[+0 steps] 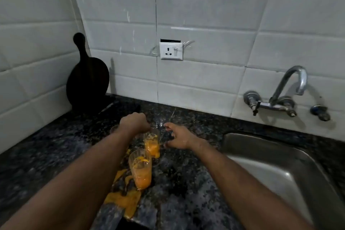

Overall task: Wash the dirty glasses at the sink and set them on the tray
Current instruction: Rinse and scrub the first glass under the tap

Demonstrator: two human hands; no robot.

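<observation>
I'm looking across the dark counter [186, 183], with the steel sink [261, 155] sitting at the right under the tap [291, 87]. The left hand [135, 122] is curling knuckles-up just behind the far glass [152, 144]; whether it's gripping anything, I can't tell. The right hand [179, 138] is hovering beside that glass, fingers spread. The near glass [141, 169] is standing in an orange spill [123, 201].

No writing, label, brand or number can be read anywhere (the white wall socket [171, 50] and the nearest glass [141, 172] show no legible marks).
</observation>
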